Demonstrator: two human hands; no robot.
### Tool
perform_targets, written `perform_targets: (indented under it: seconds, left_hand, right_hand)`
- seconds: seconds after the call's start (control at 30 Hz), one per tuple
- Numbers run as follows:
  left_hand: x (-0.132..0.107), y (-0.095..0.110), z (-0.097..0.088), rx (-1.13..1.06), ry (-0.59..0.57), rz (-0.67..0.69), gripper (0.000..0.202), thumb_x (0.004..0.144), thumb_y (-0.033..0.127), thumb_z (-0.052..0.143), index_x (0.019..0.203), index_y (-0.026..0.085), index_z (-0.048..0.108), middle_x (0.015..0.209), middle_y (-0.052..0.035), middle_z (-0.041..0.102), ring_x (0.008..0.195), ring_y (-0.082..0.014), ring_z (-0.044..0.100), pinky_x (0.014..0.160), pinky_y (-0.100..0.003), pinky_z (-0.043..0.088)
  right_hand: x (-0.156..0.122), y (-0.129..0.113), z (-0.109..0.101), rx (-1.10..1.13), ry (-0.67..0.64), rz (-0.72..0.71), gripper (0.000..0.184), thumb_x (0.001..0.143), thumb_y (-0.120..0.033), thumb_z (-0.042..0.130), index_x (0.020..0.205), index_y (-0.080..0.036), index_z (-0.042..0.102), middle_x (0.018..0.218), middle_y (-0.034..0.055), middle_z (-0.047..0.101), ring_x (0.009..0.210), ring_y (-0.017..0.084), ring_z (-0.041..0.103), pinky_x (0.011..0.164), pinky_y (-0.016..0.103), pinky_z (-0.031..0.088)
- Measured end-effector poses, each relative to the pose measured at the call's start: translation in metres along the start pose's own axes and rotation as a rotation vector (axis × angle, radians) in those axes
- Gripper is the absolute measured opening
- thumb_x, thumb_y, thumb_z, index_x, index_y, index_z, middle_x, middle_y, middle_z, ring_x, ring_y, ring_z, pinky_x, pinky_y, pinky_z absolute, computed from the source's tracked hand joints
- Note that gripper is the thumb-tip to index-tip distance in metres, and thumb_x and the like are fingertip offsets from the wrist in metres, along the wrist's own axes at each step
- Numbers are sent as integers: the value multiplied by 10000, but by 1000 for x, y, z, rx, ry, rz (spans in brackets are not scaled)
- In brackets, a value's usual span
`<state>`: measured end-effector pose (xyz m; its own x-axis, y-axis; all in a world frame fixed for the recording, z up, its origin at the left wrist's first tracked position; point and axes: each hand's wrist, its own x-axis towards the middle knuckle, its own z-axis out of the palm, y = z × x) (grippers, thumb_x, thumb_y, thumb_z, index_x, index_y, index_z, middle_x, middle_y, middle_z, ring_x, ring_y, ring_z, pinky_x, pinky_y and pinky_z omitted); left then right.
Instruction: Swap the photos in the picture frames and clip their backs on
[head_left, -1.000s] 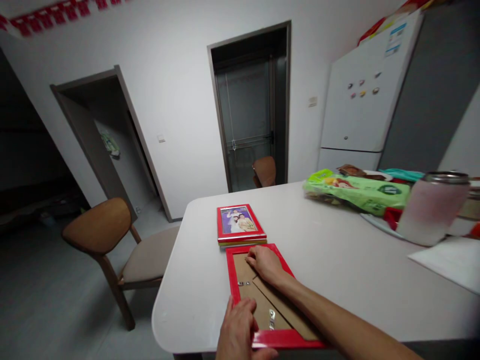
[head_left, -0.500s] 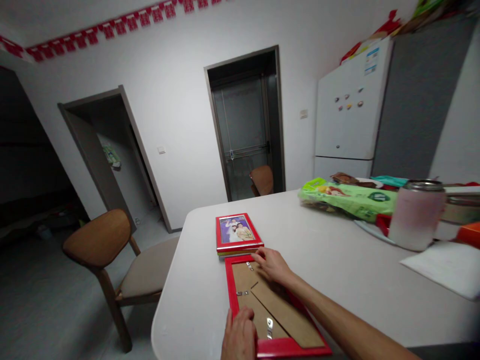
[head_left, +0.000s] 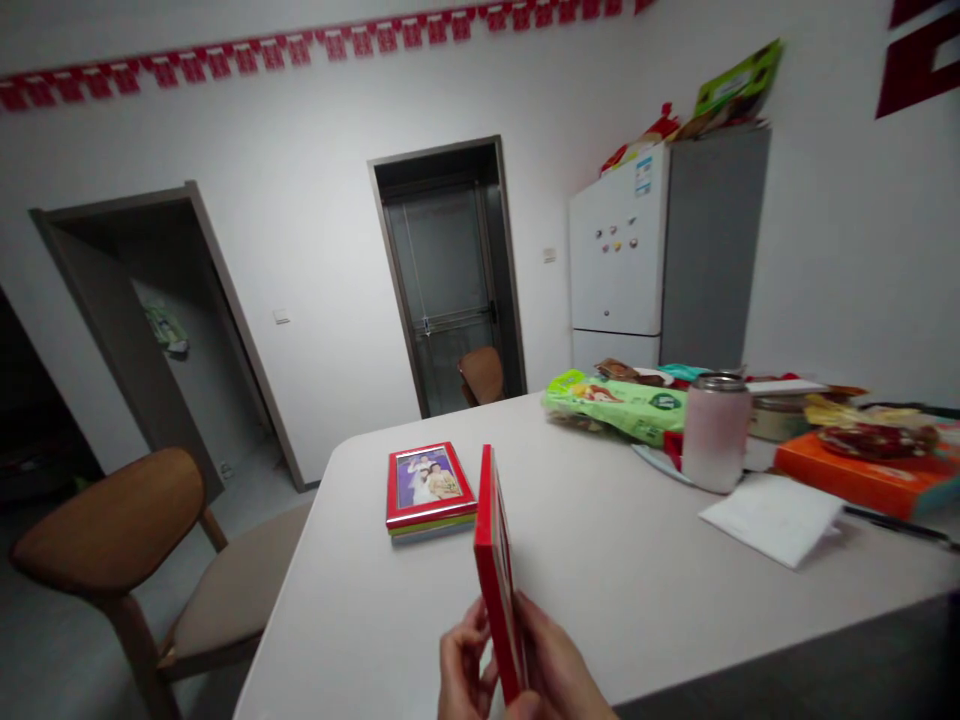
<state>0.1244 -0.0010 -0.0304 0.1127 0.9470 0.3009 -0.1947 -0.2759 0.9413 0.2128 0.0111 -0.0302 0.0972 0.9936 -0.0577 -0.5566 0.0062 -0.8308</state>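
Both my hands are raised just above the white table (head_left: 600,540). Between them, a red picture frame (head_left: 496,570) stands nearly upright and edge-on, so its cardboard back is hidden. My left hand (head_left: 463,662) grips it from one side, and my right hand (head_left: 553,668) grips it from the other. Further along the table lies a red-framed wedding photo (head_left: 430,487), face up on a thin stack of coloured frame edges, a little left of the held frame and apart from it.
A white table edge runs close below my hands, with a wooden chair (head_left: 109,530) to the left. Further right stand a green packet (head_left: 615,408), a pink tumbler (head_left: 716,432), white paper (head_left: 772,518), an orange box (head_left: 855,475) and a pen (head_left: 896,523).
The red frame has been lifted off the table and turned edge-on between both hands. My view has swung left and risen, showing more of the room.
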Motion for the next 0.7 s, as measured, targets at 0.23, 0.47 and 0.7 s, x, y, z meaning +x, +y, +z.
perform_targets:
  seconds: [0.23,0.47,0.7]
  left_hand:
    - [42,44,22,-235,-167,-157,679,614,346,656,1179,195,310,1177,-126,479,1019,-252,502,851,-371,427]
    - [53,-30,78,-95,-288,-210,594,564,141,633,1122,151,429,1109,-110,544,993,-228,517,761,-289,461]
    - [64,-49,104,252,-254,-90,473,544,14,521,986,183,533,981,-28,614,890,-177,555,790,-246,410]
  right_hand:
    - [32,-83,-84,-211,68,27,525,679,-390,509,1170,-234,408,752,24,682,612,208,631,574,340,484]
    - [81,-147,-162,-1132,235,-157,344,649,-332,501,927,-169,620,810,42,682,730,211,619,618,263,452]
    - [95,-147,-188,-1395,309,-175,296,655,-323,491,871,-200,653,833,43,677,786,216,598,659,254,413]
